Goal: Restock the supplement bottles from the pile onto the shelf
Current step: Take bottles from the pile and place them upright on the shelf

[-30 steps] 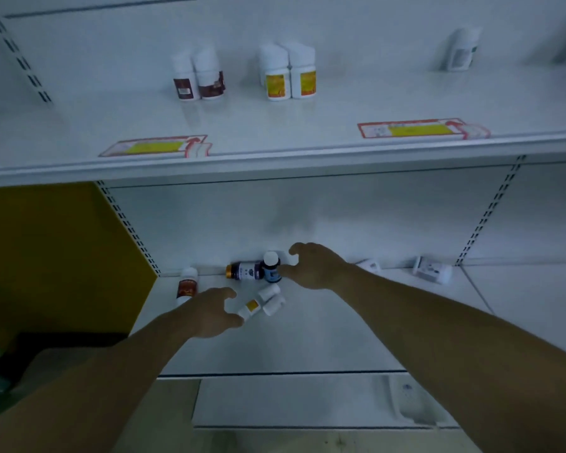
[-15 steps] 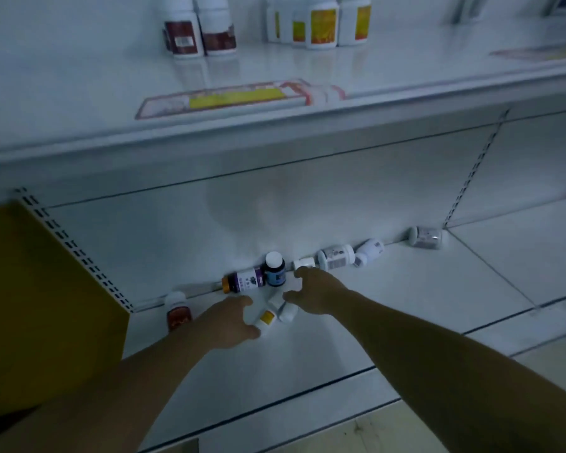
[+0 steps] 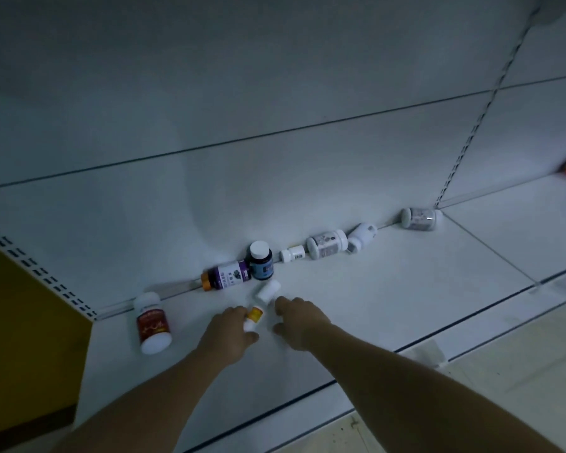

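Several supplement bottles lie along the back of the white bottom shelf (image 3: 389,299). My left hand (image 3: 224,336) grips a small white bottle with a yellow label (image 3: 254,316) between fingers and thumb. Right beside it, my right hand (image 3: 303,322) curls its fingers and thumb round the lower end of a plain white bottle (image 3: 268,290) that points toward the back wall. The two bottles lie side by side and the hands nearly touch.
A red-labelled white bottle (image 3: 152,325) lies at the left. A purple bottle with an orange cap (image 3: 226,276) and an upright dark blue bottle (image 3: 261,262) sit behind the hands. Further right lie several white bottles (image 3: 327,244). A yellow panel (image 3: 20,322) bounds the left.
The view has dropped, so the upper shelf is out of sight. Both hands have come together over the two small white bottles and closed round them.
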`<action>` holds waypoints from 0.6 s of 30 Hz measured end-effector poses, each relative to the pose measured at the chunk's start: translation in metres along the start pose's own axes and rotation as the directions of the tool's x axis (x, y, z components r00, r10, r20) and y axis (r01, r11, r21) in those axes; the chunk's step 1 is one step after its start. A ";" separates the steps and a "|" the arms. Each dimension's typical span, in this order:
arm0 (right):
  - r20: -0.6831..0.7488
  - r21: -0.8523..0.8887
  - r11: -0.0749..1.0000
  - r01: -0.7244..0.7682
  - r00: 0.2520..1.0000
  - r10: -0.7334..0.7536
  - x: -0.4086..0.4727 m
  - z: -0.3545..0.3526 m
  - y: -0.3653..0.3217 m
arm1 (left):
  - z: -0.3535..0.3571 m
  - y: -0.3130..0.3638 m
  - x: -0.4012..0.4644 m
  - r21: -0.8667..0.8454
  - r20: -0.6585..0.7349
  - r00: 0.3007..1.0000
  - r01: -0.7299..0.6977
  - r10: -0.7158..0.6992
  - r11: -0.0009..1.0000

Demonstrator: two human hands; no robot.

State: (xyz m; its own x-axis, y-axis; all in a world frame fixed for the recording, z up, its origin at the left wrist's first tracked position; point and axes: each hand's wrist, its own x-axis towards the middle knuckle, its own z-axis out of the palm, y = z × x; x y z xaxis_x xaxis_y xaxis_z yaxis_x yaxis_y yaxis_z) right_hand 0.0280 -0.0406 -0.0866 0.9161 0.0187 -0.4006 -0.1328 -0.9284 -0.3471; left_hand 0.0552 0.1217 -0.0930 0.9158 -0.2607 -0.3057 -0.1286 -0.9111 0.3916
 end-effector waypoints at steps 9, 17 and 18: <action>-0.134 0.693 0.721 0.001 0.983 0.128 -0.013 -0.055 0.001 | -0.054 0.025 -0.007 -0.523 -0.076 0.996 0.003 -0.050 0.852; -0.245 0.667 0.742 0.072 0.961 0.127 -0.051 -0.118 -0.015 | -0.114 0.072 -0.031 -0.789 -0.049 0.998 -0.020 -0.030 0.614; -0.249 0.666 0.742 0.079 0.961 0.121 -0.057 -0.124 -0.017 | -0.119 0.075 -0.033 -0.791 -0.044 0.999 -0.023 -0.020 0.611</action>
State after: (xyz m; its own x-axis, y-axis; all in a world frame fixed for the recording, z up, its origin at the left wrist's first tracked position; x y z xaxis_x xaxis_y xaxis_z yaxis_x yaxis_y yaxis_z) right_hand 0.0251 -0.0722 0.0475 0.9583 -0.1871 -0.2162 -0.2785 -0.4399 -0.8538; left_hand 0.0603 0.0998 0.0494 0.9341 -0.2278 -0.2748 0.2018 -0.2979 0.9330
